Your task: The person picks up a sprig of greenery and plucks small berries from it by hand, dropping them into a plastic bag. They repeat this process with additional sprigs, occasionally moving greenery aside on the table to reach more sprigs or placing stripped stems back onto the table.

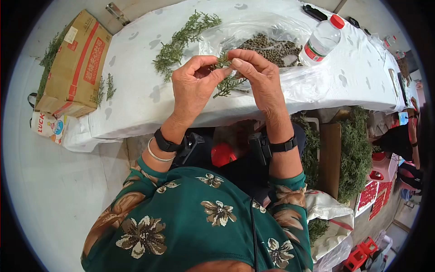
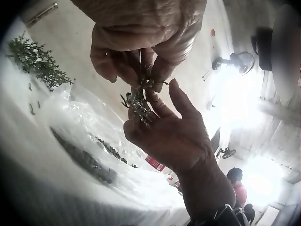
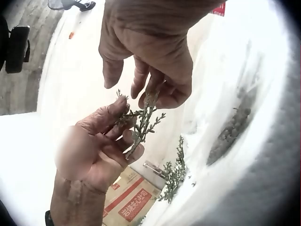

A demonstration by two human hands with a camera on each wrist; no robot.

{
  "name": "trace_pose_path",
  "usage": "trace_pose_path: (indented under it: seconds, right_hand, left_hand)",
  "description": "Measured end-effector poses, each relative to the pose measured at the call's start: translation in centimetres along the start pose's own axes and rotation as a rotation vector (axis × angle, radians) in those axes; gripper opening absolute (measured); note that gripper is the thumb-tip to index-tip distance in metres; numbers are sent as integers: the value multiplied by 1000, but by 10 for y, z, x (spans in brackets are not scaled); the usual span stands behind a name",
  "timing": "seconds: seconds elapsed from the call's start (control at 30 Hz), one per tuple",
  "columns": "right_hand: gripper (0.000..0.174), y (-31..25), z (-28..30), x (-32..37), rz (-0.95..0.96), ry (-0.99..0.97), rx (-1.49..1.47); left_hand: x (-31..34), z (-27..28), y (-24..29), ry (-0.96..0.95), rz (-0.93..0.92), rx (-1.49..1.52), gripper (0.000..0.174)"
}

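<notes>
A small green evergreen sprig [image 1: 229,86] with scaly leaves is held up between both hands above the near side of the white-covered table. My left hand [image 1: 195,84] pinches it between thumb and fingers. From the other side, my right hand [image 1: 263,79] brings its curled fingers onto the sprig, thumb and forefinger close to the left fingertips. The right wrist view shows the leafy sprig [image 3: 142,123] lying across the left fingers, its upper end at the right fingers. Behind the hands, small round brownish seeds [image 1: 267,47] lie in a clear plastic bag [image 1: 312,88].
More cut sprigs [image 1: 181,45] lie beyond the left hand. A cardboard box [image 1: 72,68] stands at the left end. A red-capped bottle [image 1: 322,41] stands on the right, behind the right hand. Below the table edge, an open carton [image 1: 331,154] sits beside piled greenery [image 1: 355,154].
</notes>
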State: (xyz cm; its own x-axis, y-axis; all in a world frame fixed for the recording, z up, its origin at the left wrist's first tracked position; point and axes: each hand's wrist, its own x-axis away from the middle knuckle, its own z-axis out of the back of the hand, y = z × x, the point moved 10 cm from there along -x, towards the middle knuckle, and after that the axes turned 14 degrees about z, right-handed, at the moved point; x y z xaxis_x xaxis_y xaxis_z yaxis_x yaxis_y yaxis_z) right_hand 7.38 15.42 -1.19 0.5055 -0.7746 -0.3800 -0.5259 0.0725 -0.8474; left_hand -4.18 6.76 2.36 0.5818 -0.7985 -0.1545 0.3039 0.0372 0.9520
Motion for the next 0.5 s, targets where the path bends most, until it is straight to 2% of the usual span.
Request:
trace_pose_path:
  seconds: [0.17,0.27,0.3,0.4,0.5]
  right_hand:
    - [24,-1,-2,1,-1,-4,-44]
    - [25,2,-6,0,-64,-17,-243]
    - [25,1,-5,0,-61,-15,-243]
    - [24,-3,-11,-1,-34,-63,-287]
    - [22,-4,-12,-1,-19,-70,-296]
  left_hand:
    - [8,-9,17,-10,-55,-107,19]
    - [3,-30,-10,-328,244,459,17]
    - [2,-29,-11,-332,243,457,17]
    - [7,-47,-30,-556,518,700,19]
    - [10,-53,-39,-608,574,759,19]
